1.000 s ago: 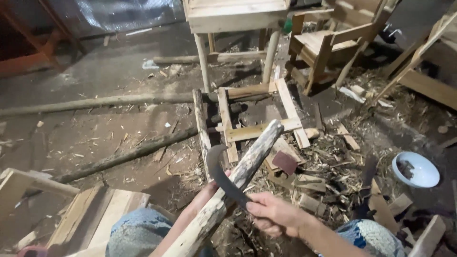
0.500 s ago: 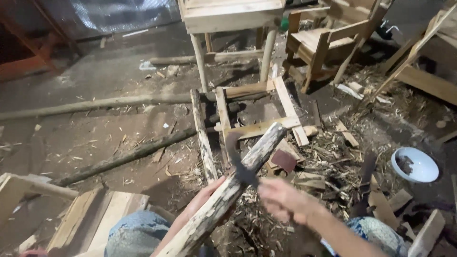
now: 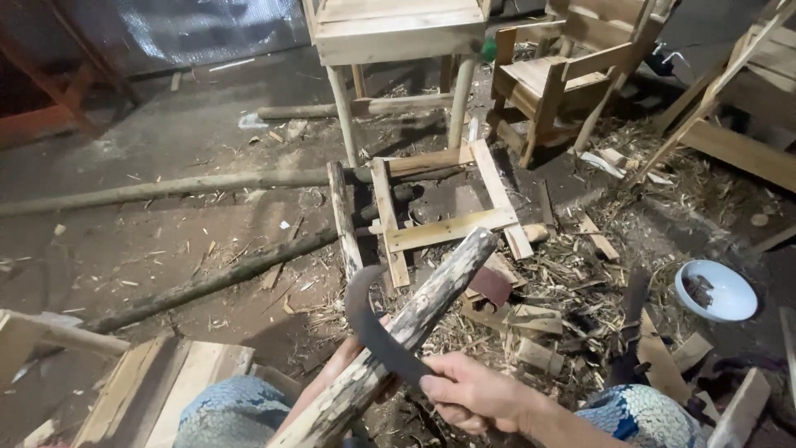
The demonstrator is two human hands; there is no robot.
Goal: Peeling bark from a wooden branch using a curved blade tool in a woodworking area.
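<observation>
Wooden pole (image 3: 414, 323), bark partly stripped, slants from near centre up toward far right, over the littered floor (image 3: 166, 224). Left hand (image 3: 332, 377) under pole, fingers hidden: cannot tell grip. Right hand (image 3: 473, 394): fingers closed tight round the curved dark blade (image 3: 373, 332), which lies across the pole.

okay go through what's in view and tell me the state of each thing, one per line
Right hand: closed on the curved blade's handle.
Curved blade: hooked over the pole.
Pole: held slanted, bark partly stripped.
Left hand: under the pole, mostly hidden.
Wooden frame: flat on the floor.
White bowl: upright, something dark inside.
Wooden chair: standing.
</observation>
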